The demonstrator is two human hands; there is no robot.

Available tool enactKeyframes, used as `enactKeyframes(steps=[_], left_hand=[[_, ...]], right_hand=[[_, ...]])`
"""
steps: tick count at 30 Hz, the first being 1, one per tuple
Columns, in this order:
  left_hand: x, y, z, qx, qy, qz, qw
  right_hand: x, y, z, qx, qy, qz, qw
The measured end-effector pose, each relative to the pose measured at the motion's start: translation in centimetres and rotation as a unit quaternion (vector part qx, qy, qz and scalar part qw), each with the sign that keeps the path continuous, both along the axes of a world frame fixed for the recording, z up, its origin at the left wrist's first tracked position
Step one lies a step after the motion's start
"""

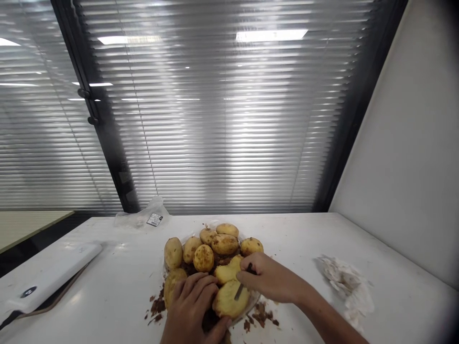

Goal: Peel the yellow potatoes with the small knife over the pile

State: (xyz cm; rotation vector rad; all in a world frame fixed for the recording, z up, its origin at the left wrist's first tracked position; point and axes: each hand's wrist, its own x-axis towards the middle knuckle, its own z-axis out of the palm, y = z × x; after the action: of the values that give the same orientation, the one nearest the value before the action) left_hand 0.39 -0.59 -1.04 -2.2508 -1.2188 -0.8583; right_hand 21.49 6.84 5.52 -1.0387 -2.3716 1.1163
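A pile of potatoes (224, 244), several with brown skin patches, sits on a clear plastic sheet (256, 298). My left hand (195, 306) is closed around the left and near sides of a pale, mostly bare potato (229, 302), thumb below it. In my right hand (263, 277) is a small knife (239, 290) with a dark handle, most of it hidden by the fingers. Its flat blade points down onto the pale face of that potato. Another pale yellow potato (227, 271) lies just behind, close to my right fingertips. A browner potato (173, 284) is beside my left hand.
Brown peelings (263, 315) are scattered on the white table (118, 282) around the pile. Crumpled tissue (346, 282) lies to the right. A long white device (59, 272) is at the left, and a clear bag with a label (152, 217) lies by the blinds.
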Motion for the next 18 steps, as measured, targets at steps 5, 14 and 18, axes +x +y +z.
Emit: enactKeyframes(steps=[5, 14, 18], left_hand=[[0.04, -0.14, 0.10, -0.001, -0.004, -0.001, 1.000], [0.03, -0.05, 0.23, 0.003, -0.002, -0.002, 1.000], [0.05, -0.02, 0.29, 0.004, -0.004, -0.002, 1.000]], right_hand=[[-0.28, 0.29, -0.58, 0.036, -0.055, -0.040, 0.997], [-0.35, -0.02, -0.24, 0.026, -0.030, 0.010, 0.999], [-0.23, 0.26, -0.64, 0.057, -0.059, -0.045, 0.996]])
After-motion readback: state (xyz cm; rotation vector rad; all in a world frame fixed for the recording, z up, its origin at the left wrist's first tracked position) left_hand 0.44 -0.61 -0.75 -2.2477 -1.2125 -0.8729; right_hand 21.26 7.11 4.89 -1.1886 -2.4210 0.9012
